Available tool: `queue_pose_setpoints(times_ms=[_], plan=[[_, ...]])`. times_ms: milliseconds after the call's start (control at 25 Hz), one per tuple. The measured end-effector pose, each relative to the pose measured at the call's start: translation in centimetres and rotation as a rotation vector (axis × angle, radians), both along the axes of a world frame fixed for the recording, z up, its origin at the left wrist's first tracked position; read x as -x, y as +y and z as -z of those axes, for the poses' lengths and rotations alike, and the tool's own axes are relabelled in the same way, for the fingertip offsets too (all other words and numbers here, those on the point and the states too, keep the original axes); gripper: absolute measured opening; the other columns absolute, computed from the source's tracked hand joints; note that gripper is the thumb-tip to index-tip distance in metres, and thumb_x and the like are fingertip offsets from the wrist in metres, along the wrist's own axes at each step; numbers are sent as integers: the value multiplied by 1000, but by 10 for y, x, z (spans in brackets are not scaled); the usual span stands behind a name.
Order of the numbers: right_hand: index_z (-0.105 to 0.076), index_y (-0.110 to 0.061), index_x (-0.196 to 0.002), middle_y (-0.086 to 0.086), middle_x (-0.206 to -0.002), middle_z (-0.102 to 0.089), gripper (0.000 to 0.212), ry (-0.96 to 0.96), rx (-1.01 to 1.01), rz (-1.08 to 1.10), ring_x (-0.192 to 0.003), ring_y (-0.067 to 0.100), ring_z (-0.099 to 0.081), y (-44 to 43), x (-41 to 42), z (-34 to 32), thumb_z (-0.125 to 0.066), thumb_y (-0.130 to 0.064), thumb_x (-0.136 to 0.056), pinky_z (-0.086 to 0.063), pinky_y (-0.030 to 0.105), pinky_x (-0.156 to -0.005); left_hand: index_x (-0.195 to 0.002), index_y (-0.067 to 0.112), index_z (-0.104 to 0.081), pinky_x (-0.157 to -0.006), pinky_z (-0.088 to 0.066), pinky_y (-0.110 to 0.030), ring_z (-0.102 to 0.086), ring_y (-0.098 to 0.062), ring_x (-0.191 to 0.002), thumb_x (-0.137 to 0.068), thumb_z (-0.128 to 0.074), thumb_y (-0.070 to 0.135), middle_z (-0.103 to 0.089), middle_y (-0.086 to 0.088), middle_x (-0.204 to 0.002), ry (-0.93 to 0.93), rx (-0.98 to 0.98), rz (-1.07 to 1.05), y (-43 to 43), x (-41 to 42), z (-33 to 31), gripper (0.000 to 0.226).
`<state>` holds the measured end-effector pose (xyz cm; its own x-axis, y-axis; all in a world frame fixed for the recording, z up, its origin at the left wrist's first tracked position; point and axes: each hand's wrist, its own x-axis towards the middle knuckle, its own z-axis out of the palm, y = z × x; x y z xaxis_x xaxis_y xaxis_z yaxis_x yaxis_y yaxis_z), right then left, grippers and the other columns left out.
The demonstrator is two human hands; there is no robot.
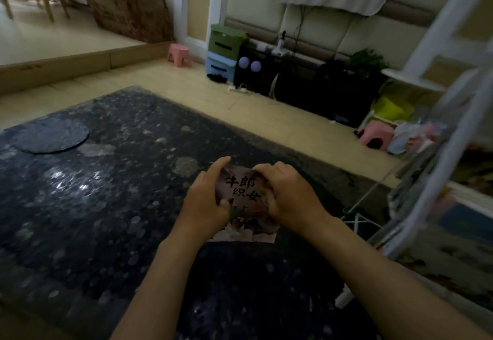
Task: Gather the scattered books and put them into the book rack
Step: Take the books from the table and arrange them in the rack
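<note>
Pinkish book (242,192) is clamped by left hand (205,200) and right hand (290,195) mid-frame; rack (442,152) is seen at frame right, nearer the right hand.

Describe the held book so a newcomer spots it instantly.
Find the dark speckled table filling the foreground. Near its right edge, the left hand and right hand grip a book. Unlike blurred books in the rack, its cover shows big black Chinese characters.

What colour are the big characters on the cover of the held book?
Black, on the pale pinkish cover of the book, seen in the head view.
</note>
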<state>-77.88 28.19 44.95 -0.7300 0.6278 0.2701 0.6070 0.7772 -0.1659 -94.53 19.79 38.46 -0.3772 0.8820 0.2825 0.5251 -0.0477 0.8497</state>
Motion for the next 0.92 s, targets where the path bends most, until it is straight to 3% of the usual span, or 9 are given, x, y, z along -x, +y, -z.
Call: queue_pose_setpoints(times_ms=[120, 240, 520, 680, 760, 840, 920], plan=[[-48, -16, -138, 10, -119, -53, 43, -8, -29, 10, -111, 27, -47, -3, -46, -50, -54, -18, -95, -48, 40, -91, -143, 39, -33, -67, -51, -15, -56, -13, -98, -82, -64, -1, -48, -1, -120, 34, -92, 82, 6, -36, -39, 79], [-55, -11, -127, 14, -111, -56, 37, 35, -109, 45, -104, 34, -51, -9, -95, -101, -53, -14, -90, -46, 39, -83, -144, 35, -34, -57, -43, -6, -55, -11, -90, -81, -66, 1, -48, 0, -115, 117, -153, 151, 15, -74, -97, 78], [-60, -10, -124, 16, -114, -61, 38, 163, -338, 172, -104, 30, -57, -30, -211, -231, -58, -7, -87, -50, 40, -88, -142, 27, -37, -67, -45, -5, -52, -10, -100, -80, -70, 6, -46, 3, -118, 321, -378, 280, 23, -175, -237, 73], [-64, -4, -110, 13, -102, -62, 24, 216, -431, 242, -90, 26, -55, -27, -281, -270, -58, -8, -87, -47, 35, -78, -140, 22, -39, -68, -43, -2, -49, -11, -102, -80, -66, 1, -46, 3, -115, 426, -456, 338, 40, -239, -287, 70], [-63, -2, -105, 11, -95, -57, 19, 228, -450, 290, -85, 26, -52, -16, -307, -272, -57, -7, -87, -42, 33, -73, -139, 22, -39, -78, -46, -13, -50, -16, -106, -79, -66, 2, -49, 0, -117, 529, -448, 327, 55, -263, -296, 68], [-61, -3, -102, 11, -93, -55, 16, 219, -434, 344, -85, 27, -52, 0, -325, -259, -57, -4, -87, -38, 31, -71, -135, 22, -40, -88, -51, -37, -51, -27, -110, -79, -63, 4, -51, -8, -120, 647, -399, 292, 70, -279, -291, 63], [-61, -5, -102, 13, -98, -59, 17, 197, -385, 366, -89, 29, -55, 15, -332, -238, -57, -3, -86, -42, 33, -72, -135, 19, -40, -89, -50, -47, -51, -34, -107, -82, -61, 6, -49, -13, -122, 741, -312, 250, 82, -288, -276, 59]])
